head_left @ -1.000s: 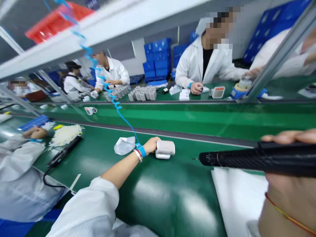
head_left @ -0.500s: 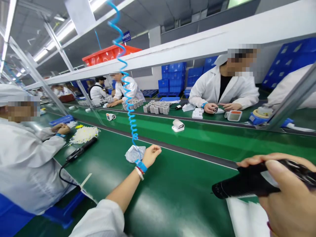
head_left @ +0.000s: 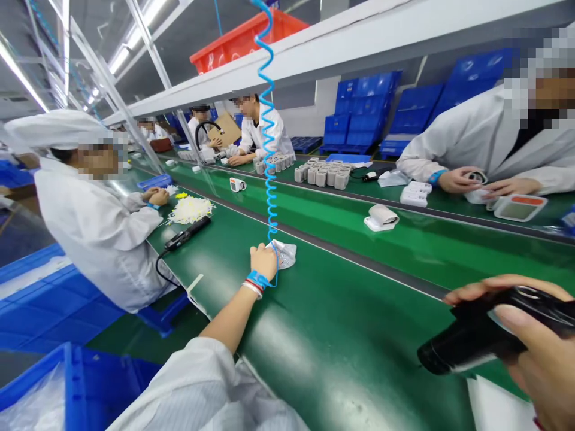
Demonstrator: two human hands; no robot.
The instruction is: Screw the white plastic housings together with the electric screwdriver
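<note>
My left hand [head_left: 264,262], with a blue wrist strap, rests at the left edge of a small whitish plastic bag [head_left: 286,255] of tiny silvery parts. Its fingers are curled, and the fingertips are hidden, so what they hold cannot be made out. In my right hand [head_left: 534,353] is a black electric screwdriver [head_left: 467,338], its nose pointing left above the green bench. The fingers and thumb wrap round its body. Beneath it lies a white sheet [head_left: 498,407], partly cut off by the frame.
A coiled blue hose [head_left: 269,149] hangs by the bag. Beyond runs a green conveyor [head_left: 314,218] carrying a white cuffed device [head_left: 381,218]. At left, a co-worker [head_left: 94,221] sits near a pile of white pieces [head_left: 192,209] and a black corded tool [head_left: 187,233]. Blue bins [head_left: 72,389] stand lower left.
My view has swung left. My left hand has shifted from the right side of the bag to its left edge, fingers now curled downward. The screwdriver remains in my right hand.
</note>
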